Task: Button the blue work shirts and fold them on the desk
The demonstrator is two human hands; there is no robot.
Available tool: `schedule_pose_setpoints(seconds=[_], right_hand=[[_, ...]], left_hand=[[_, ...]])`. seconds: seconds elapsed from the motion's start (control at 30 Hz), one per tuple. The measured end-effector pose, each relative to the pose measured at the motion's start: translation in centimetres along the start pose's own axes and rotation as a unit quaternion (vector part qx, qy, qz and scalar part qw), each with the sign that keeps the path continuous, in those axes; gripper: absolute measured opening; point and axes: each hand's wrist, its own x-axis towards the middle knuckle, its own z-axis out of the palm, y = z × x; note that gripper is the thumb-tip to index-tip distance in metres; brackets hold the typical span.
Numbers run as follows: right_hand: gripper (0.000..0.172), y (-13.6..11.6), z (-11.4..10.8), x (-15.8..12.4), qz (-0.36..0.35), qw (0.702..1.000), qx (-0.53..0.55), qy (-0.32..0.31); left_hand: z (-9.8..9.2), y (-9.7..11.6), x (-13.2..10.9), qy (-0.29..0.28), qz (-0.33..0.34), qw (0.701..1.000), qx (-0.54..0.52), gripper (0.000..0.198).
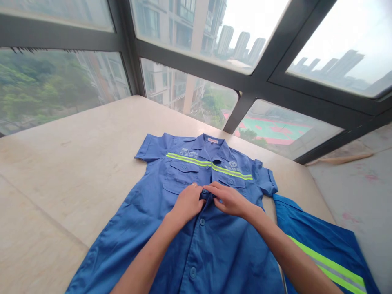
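Observation:
A blue short-sleeved work shirt (239,241) lies face up, collar away from me, with a yellow-green reflective stripe across its chest. My left hand (189,201) pinches the front placket just below the chest pockets. Opposite it, my right hand (228,199) grips the other front edge, and the fingertips of both hands nearly meet around a shirt button (204,191). Lower on the placket two more buttons show. Whether the button between my fingers is through its hole cannot be made out.
On the right lies a folded blue garment (318,232) with a yellow-green and grey stripe, partly under my right forearm. The beige stone ledge (61,171) ends at dark window frames (190,55). A pale patterned wall (361,183) bounds the right side.

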Motion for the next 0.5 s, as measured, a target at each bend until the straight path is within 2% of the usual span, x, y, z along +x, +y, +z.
schedule_pose_setpoints(seconds=[0.1, 0.17, 0.4, 0.5], right_hand=[[0.038, 0.5, 0.2, -0.6, 0.011, 0.999, -0.015, 0.051], [0.029, 0.8, 0.5, -0.7, 0.021, 0.996, -0.036, 0.076], [0.029, 1.5, 2.2, -0.5, 0.023, 0.984, -0.13, 0.118], [0.031, 1.7, 2.9, -0.4, 0.031, 0.981, -0.129, 0.143]], left_hand=[[0.3, 0.3, 0.4, 0.01, -0.024, 1.0, 0.012, 0.024], [0.3, 0.5, 0.8, 0.008, -0.018, 1.0, 0.018, 0.022], [0.3, 0.5, 1.6, 0.049, -0.036, 0.997, -0.038, 0.02], [0.5, 0.5, 1.7, 0.059, -0.034, 0.996, -0.051, 0.021]])
